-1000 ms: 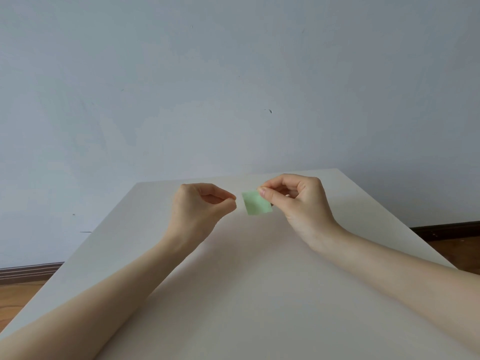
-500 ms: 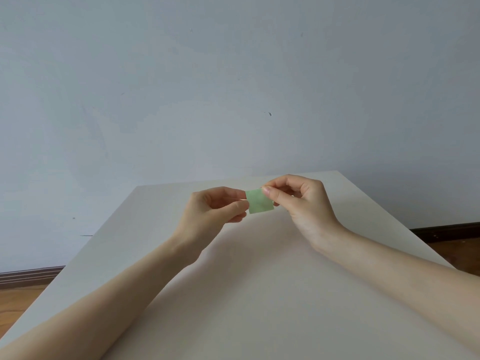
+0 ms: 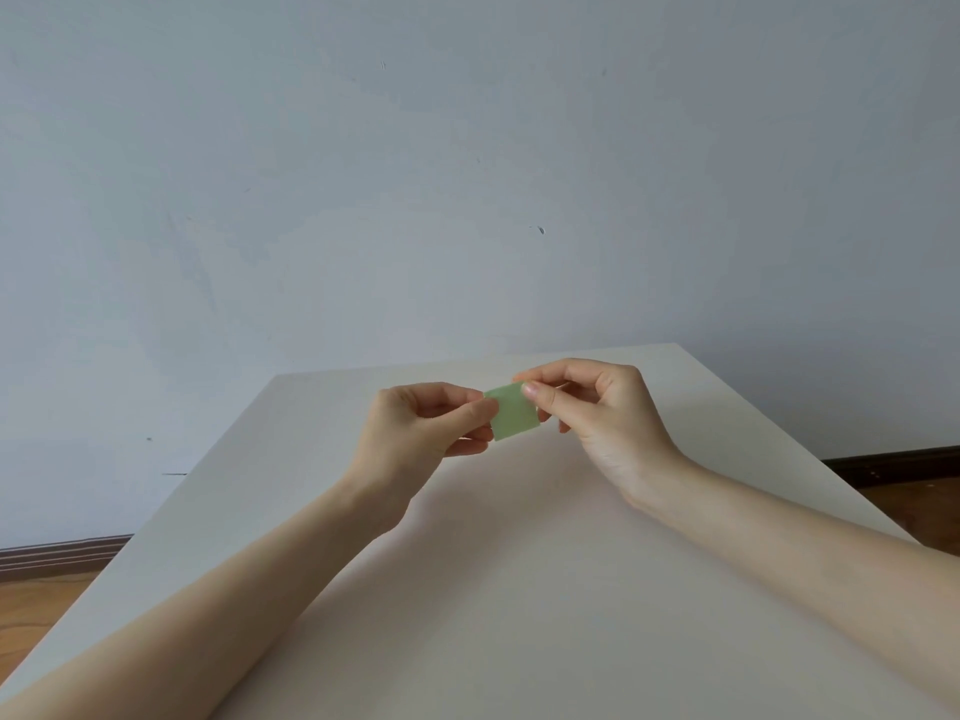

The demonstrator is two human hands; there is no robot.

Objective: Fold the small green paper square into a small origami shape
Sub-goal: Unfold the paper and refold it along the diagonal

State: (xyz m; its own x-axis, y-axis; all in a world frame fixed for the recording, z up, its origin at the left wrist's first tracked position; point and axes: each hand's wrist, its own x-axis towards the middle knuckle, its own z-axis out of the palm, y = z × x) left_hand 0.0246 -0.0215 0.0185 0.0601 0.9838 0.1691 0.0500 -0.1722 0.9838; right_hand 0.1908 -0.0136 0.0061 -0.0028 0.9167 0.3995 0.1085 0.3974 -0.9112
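Note:
A small pale green paper square [image 3: 513,412] hangs in the air above the far half of the table, between both hands. My right hand [image 3: 602,413] pinches its upper right edge between thumb and forefinger. My left hand [image 3: 426,426] pinches its left edge with thumb and fingers, the other fingers curled under. The paper looks flat and slightly tilted, its lower right corner free.
The white table [image 3: 493,589] spreads under both forearms, its far edge near a pale blue-grey wall [image 3: 467,174]. Wooden floor [image 3: 31,615] and a dark skirting board show at the left and right sides.
My left hand, held apart from the paper a second ago, has moved right and taken hold of the paper's left edge. My right hand has kept its pinch.

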